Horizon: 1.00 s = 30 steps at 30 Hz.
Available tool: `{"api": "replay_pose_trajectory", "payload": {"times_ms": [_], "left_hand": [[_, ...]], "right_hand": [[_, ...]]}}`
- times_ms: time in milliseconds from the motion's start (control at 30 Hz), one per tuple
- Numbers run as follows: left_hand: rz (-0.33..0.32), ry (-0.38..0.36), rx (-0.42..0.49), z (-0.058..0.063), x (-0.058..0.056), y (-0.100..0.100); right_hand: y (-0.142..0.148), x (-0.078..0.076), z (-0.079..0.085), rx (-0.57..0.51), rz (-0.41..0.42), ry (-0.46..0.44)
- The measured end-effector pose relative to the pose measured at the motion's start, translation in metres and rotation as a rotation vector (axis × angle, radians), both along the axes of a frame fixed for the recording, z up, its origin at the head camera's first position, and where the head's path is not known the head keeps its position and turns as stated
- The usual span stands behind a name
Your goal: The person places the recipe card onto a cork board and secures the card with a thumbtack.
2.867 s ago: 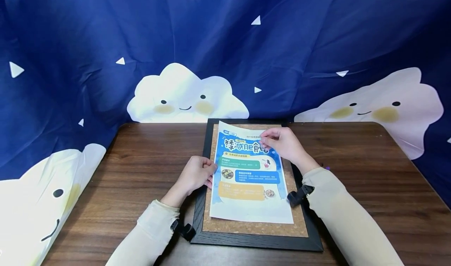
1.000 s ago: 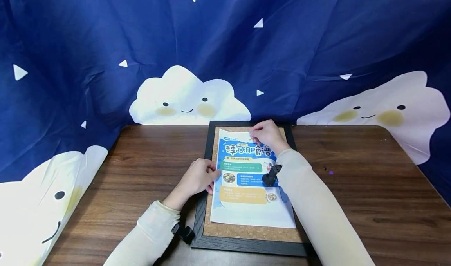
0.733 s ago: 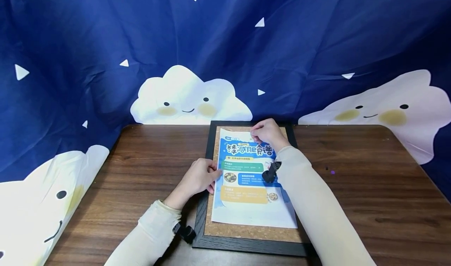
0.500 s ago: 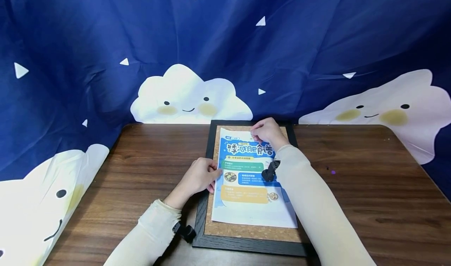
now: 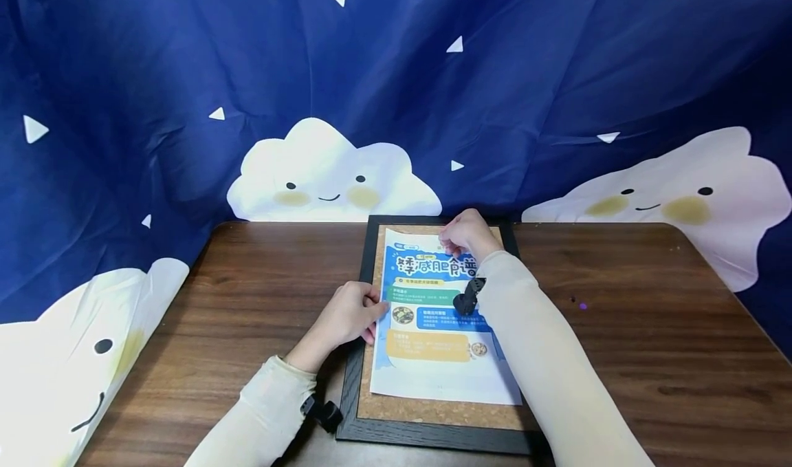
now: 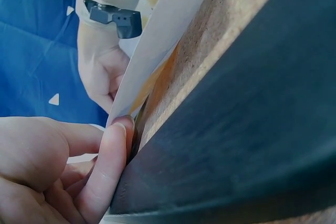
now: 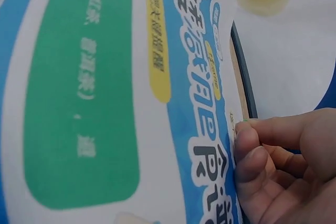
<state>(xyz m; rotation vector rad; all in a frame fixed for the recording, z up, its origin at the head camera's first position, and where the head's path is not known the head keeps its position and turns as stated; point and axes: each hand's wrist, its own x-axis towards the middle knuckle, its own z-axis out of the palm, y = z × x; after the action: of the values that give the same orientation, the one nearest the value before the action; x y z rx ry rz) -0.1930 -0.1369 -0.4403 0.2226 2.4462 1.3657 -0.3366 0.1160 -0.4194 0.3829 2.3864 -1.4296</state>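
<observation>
A printed paper poster (image 5: 433,381), blue with white, green and orange panels, lies over a cork board (image 5: 445,410) in a black frame (image 5: 433,434). My left hand (image 5: 351,314) pinches the poster's left edge between thumb and fingers. The left wrist view shows the paper (image 6: 168,19) standing off the cork (image 6: 210,45) there. At the poster's top edge, right of its middle, is my right hand (image 5: 467,234), fingers curled together. A speck of a small green thing (image 7: 245,120) shows at its pinched fingertips (image 7: 251,136); the rest is hidden.
A dark wooden table (image 5: 619,357) carries the board. On it to the right lie a tiny purple thing (image 5: 583,306) and a tiny dark one (image 5: 572,299). A blue curtain with white clouds (image 5: 334,171) hangs right behind the table.
From the upper right corner area, my right hand has come left along the poster's top edge. The poster sits slightly lower on the board. My left hand keeps its grip on the left edge.
</observation>
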Motion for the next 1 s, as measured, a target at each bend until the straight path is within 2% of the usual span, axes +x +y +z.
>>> {"api": "replay_pose_trajectory", "payload": {"times_ms": [167, 367, 833, 1000], "left_hand": [[0.007, 0.013, 0.002, 0.0006, -0.001, -0.001], [0.008, -0.01, 0.006, -0.0004, -0.0006, -0.0006], [0.012, -0.02, 0.004, 0.0005, -0.0018, -0.0007], [0.013, -0.029, 0.008, -0.0008, -0.0016, -0.0002]], "right_hand": [[-0.0004, -0.0021, 0.0023, -0.056, -0.013, -0.031], [0.0032, -0.0031, -0.002, -0.057, -0.016, -0.049], [0.0061, -0.0058, -0.0053, -0.1, -0.049, -0.039], [0.0034, -0.0039, -0.0076, -0.08, -0.071, -0.027]]}}
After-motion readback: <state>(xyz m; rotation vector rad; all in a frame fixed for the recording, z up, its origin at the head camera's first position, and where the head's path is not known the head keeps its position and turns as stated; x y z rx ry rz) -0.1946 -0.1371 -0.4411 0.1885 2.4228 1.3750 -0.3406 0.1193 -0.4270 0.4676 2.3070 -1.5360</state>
